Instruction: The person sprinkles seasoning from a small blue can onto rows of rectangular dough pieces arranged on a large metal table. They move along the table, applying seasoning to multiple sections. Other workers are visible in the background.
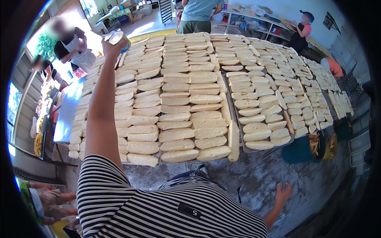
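Stretched out over the far left part of the bread, my left hand (112,49) grips a tin can (118,38) with a pale round end and a blue and yellow side. Below it lie rows of cut bread slices (175,134), pale side up, packed close on metal trays (238,131). One long strip of bread (233,139) stands along the near edge of a tray. My right hand (282,192) hangs low at my side above the floor, fingers apart, holding nothing and away from the bread.
At the left stands a shiny metal table (67,113); two people in aprons (80,53) work behind it. A person in a striped shirt (199,15) is beyond the bread. Teal (293,151) and yellow bins (331,148) holding brown pieces sit at the right. Shelves (262,22) line the back.
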Demonstrator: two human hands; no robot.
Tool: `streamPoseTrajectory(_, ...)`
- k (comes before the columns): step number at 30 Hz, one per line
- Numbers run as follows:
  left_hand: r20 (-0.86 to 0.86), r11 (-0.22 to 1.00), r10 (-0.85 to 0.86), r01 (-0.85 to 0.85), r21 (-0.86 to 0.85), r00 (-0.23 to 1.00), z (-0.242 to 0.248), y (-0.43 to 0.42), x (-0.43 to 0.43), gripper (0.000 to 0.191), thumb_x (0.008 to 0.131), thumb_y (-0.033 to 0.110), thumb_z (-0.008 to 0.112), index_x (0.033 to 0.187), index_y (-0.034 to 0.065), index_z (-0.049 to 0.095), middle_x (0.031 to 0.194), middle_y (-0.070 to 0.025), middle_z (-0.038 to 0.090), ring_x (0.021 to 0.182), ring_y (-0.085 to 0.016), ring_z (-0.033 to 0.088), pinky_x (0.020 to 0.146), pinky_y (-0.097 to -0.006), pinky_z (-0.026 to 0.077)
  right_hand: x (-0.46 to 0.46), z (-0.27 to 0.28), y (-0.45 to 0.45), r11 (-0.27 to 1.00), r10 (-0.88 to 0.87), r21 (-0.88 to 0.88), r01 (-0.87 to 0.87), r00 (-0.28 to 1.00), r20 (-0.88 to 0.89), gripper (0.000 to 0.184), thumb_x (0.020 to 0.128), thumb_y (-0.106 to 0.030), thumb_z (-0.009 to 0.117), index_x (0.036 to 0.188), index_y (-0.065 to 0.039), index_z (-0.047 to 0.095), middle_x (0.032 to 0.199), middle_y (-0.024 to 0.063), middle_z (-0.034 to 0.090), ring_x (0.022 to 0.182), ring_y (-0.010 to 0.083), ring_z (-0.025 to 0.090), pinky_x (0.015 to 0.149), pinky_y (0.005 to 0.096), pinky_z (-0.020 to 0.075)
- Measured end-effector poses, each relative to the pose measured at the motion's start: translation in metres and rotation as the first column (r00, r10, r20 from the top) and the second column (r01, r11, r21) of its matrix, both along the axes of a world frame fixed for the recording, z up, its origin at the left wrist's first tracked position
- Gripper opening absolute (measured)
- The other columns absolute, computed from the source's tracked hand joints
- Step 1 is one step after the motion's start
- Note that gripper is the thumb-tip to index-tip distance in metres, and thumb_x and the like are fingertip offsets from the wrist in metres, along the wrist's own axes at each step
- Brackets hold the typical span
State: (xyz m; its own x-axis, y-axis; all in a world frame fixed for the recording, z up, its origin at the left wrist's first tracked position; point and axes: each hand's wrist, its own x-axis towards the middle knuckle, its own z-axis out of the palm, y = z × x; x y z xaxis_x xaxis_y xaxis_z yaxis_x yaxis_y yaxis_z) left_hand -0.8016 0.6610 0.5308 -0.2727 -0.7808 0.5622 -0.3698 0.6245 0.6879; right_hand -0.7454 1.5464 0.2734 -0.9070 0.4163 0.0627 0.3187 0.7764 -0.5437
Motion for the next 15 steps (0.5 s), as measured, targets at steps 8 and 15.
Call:
streamPoseTrajectory(8,0.005,0.991,0.053,-0.052,-0.12,0.999,-0.017,-0.074,0.075,0.117,0.054,0.039,0.089,0.136,-0.0122,0.024,0.123,-0.0257,0.053,0.115,-0.035,0.054,0.098,-0.0393,0.043,0.175,-0.13,-0.001,0.998,-0.055,0.055,0.031,0.86,0.507,0.05,0.077,-0.029,0.075,0.117,-0.006,0.059,0.119,0.0236,0.054,0.111,0.0372,0.052,0.091,0.0443,0.0444)
streamPoseTrajectory(15,0.14,0.985,0.044,-0.02,-0.17,0.989,-0.025,-0.156,0.119,0.122,0.051,0.042,0.088,0.137,-0.0137,0.021,0.128,-0.0267,0.05,0.119,-0.035,0.051,0.1,-0.0379,0.042,0.317,-0.147,-0.055,0.922,-0.143,-0.112,0.371,0.594,0.792,0.049,0.079,-0.027,0.073,0.121,-0.007,0.057,0.118,0.0217,0.057,0.105,0.0343,0.058,0.083,0.0426,0.0495)
